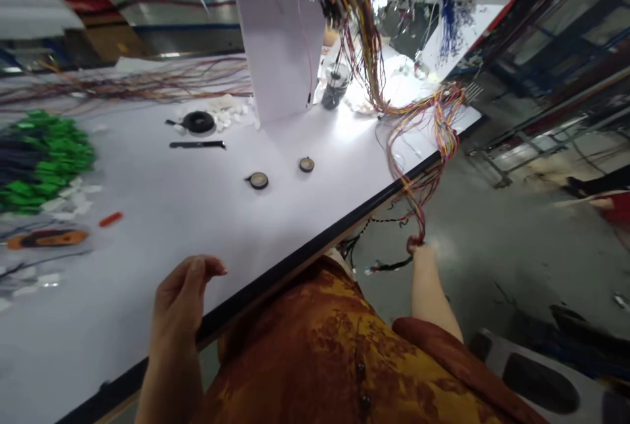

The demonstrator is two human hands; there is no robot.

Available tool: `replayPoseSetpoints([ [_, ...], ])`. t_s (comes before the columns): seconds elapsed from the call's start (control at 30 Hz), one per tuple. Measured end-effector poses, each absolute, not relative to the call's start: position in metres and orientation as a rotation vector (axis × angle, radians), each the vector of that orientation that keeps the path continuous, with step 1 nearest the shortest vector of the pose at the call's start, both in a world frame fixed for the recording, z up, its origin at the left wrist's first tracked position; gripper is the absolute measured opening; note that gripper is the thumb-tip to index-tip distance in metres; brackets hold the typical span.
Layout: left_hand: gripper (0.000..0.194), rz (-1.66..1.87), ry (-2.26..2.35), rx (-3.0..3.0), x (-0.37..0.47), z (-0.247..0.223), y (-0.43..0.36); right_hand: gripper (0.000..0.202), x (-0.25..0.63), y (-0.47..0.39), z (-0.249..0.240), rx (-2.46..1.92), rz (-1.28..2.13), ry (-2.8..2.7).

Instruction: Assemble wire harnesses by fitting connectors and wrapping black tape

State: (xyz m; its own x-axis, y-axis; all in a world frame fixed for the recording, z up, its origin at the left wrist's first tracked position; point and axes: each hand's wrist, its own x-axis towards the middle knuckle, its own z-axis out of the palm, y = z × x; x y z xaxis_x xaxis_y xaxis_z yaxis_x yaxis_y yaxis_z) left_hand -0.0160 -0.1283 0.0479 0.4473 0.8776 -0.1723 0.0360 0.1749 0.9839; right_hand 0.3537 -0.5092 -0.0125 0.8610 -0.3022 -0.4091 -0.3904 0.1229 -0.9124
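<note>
My right hand [417, 245], stretched out beyond the table's front edge, is closed around a bundle of wires [418, 211]. These red, yellow and purple wires run up over the edge to a larger wire harness [445, 125] on the table's far right corner. Below the hand hangs a black-sleeved branch [394, 266] with a small connector end. My left hand [183, 293] hovers over the near edge of the white tabletop, fingers loosely bent and nothing visible in them. Two small tape rolls, one nearer [258, 180] and one farther [306, 165], lie beyond it.
Green connectors [54, 161] are heaped at the left, near an orange-handled tool [48, 239] and a red piece [111, 219]. A black tape roll [198, 122] and a dark blade-like tool [197, 144] lie farther back. A white upright panel [280, 56] stands behind. Wires [367, 50] hang overhead.
</note>
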Motion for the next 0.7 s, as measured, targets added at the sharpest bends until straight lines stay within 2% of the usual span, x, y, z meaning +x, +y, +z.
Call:
replayPoseSetpoints([
  [0.13, 0.048, 0.680, 0.963, 1.192, -0.007, 0.041, -0.127, 0.038, 0.376, -0.490, -0.011, -1.545, 0.067, 0.588],
  [0.23, 0.053, 0.608, 0.989, 1.163, -0.003, 0.028, -0.121, 0.029, 0.417, -0.467, 0.022, -1.584, -0.054, 0.441],
  [0.3, 0.053, 0.571, 0.991, 1.146, 0.002, 0.022, -0.118, 0.014, 0.448, -0.442, 0.060, -1.603, -0.158, 0.255],
  [0.4, 0.053, 0.580, 0.992, 1.146, 0.014, 0.024, -0.117, 0.004, 0.485, -0.379, 0.134, -1.629, -0.247, -0.129],
  [0.47, 0.052, 0.600, 0.984, 1.172, 0.024, 0.031, -0.119, 0.008, 0.500, -0.320, 0.189, -1.668, -0.282, -0.405],
  [0.57, 0.052, 0.582, 0.954, 1.233, 0.036, 0.045, -0.121, 0.017, 0.512, -0.212, 0.267, -1.777, -0.607, -1.055],
  [0.7, 0.054, 0.581, 0.937, 1.269, 0.044, 0.054, -0.121, 0.021, 0.507, -0.072, 0.339, -2.036, -0.770, -1.394],
])
